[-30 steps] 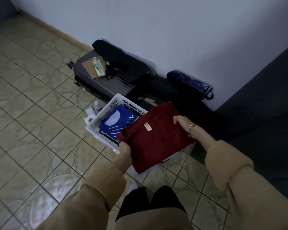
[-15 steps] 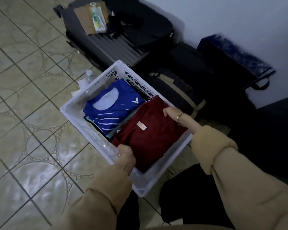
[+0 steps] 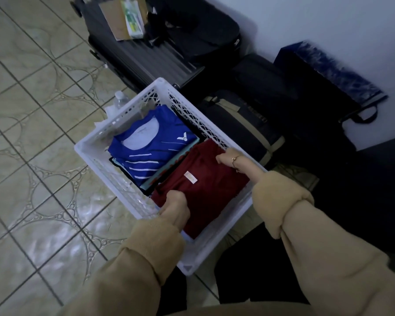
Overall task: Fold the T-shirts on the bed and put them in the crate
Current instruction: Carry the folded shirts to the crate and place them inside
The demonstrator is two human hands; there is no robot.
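Grey ribbed suitcase (image 3: pixel 135 53) lay flat on tiled floor (image 3: pixel 32 110) by the wall (image 3: pixel 306 19), a cardboard piece (image 3: pixel 114 17) and green-white packet (image 3: pixel 132 19) on top. Dark bags (image 3: pixel 249 115) beside it; blue bag (image 3: pixel 333 71) against wall. Possibly a water bottle (image 3: pixel 120 99) nearby.

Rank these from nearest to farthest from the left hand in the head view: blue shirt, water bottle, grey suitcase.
From the left hand:
1. Blue shirt, in the crate's far half.
2. Water bottle, outside the crate's far-left wall.
3. Grey suitcase, beyond the crate, near the wall.
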